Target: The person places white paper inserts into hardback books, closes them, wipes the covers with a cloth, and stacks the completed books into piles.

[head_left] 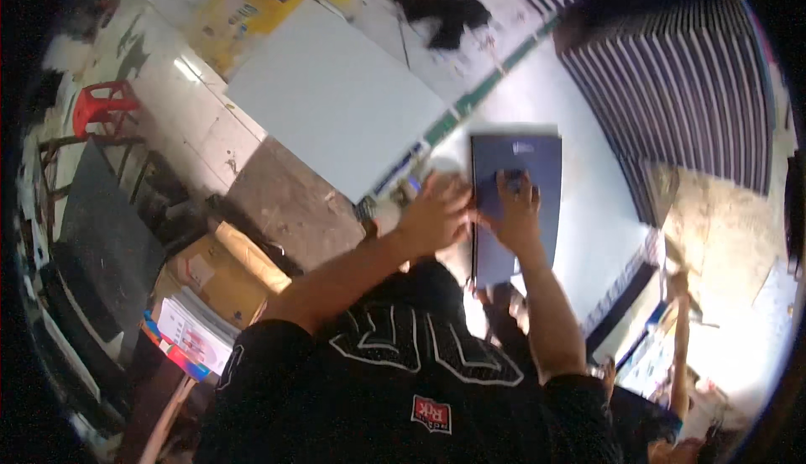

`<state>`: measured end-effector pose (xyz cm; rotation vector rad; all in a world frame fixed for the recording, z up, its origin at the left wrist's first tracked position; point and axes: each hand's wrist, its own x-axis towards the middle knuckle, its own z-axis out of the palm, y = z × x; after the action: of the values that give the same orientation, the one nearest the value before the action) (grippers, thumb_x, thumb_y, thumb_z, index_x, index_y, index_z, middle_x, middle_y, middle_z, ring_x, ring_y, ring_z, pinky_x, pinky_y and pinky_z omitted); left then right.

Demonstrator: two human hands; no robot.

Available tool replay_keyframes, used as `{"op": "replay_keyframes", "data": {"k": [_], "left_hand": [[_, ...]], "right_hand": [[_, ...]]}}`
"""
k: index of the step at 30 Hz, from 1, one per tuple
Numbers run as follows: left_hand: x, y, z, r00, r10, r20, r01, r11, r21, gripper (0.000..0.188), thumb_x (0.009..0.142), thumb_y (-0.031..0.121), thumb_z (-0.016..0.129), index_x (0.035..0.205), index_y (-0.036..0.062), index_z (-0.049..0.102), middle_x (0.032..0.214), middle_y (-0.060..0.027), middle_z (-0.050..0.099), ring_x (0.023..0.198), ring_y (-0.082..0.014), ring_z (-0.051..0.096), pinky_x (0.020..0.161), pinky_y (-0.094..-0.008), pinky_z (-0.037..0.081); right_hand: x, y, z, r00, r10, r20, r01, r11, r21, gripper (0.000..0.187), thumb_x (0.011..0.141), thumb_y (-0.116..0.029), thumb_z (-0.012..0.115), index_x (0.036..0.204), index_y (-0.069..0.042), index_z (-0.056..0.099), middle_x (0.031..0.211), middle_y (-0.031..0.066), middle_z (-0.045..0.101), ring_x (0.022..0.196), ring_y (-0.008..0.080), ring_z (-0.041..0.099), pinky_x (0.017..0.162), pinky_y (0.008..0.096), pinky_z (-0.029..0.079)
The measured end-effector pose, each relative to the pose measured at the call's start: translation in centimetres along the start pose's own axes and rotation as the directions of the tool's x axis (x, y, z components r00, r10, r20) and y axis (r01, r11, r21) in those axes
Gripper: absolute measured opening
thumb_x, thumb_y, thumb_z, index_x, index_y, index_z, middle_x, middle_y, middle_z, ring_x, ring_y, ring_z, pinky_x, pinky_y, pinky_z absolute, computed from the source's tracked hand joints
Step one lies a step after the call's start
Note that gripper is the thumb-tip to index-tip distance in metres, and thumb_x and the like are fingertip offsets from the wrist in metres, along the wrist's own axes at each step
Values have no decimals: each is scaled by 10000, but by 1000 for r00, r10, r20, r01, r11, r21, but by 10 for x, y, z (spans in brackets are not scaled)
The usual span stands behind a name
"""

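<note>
Just right of centre in the frame, the fingers of the right hand (518,216) lie spread, unclenched, on a dark blue, rectangular book (512,155). At its left edge, the left hand (432,216) is blurred; from where I stand, I cannot tell whether its fingers grasp anything. Under the book stretches a pale, smooth worktop (598,187). Towards the upper right stands a long, dark-and-white striped stack (672,94); at upper left, a red plastic stool (105,111).

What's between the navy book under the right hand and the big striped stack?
In the head view, a stretch of pale work surface separates the navy book from the striped stack.
</note>
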<state>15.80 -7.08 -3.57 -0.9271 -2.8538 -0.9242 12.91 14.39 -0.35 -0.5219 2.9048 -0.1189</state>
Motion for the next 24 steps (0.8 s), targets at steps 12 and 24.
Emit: {"op": "replay_keyframes", "data": {"k": [12,24], "left_hand": [[-18,51,45,790,-410,457,609,618,-498,532,849,524,666,989,11,655,856,-166,682,798,-314,680,733,-397,523],[-14,83,40,933,-358,47,302,701,-647,403,843,433,680,857,30,681,776,-199,674,763,-388,660,644,-441,508]], "right_hand": [[16,-28,-38,969,218,117,-209,974,-90,818,703,-583,747,1422,-322,458,1456,182,360,1246,494,401,835,560,544],[-15,-49,-46,967,243,80,-241,970,-31,755,818,-334,689,1478,-178,357,1510,266,307,1330,559,323,870,580,522]]}}
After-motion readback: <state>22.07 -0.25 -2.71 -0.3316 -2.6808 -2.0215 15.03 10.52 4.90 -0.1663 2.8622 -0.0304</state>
